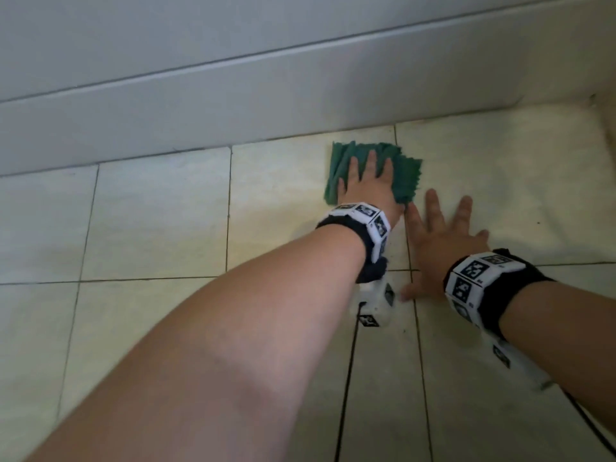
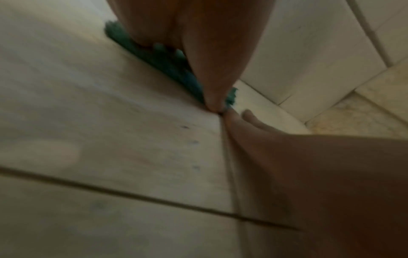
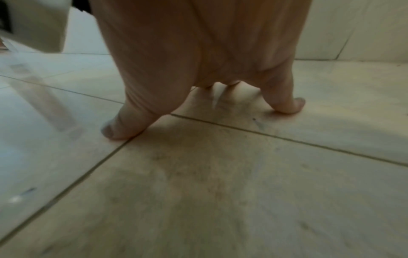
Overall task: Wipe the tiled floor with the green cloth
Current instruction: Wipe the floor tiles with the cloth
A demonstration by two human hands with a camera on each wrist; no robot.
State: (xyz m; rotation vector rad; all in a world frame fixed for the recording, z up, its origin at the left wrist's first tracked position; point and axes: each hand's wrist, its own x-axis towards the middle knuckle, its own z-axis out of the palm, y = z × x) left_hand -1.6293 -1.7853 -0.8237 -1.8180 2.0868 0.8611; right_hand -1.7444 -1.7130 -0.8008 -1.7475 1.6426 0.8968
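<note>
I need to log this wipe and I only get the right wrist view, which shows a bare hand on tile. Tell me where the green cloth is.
Observer: The green cloth lies near the foot of the wall, under the left hand.
Operator: Report the grip.
Observer: No grip; the fingers lie spread flat, pressing it down.
Operator: Say how near my right hand is.
Observer: The right hand rests flat on the tiled floor just beside the cloth, its forefinger reaching the cloth's near corner.

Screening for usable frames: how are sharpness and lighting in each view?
Head view: evenly lit, mostly sharp; green cloth under the left hand is clear. Left wrist view: dim, smeared by motion blur. Right wrist view: soft, right hand shading the tiled floor.
</note>
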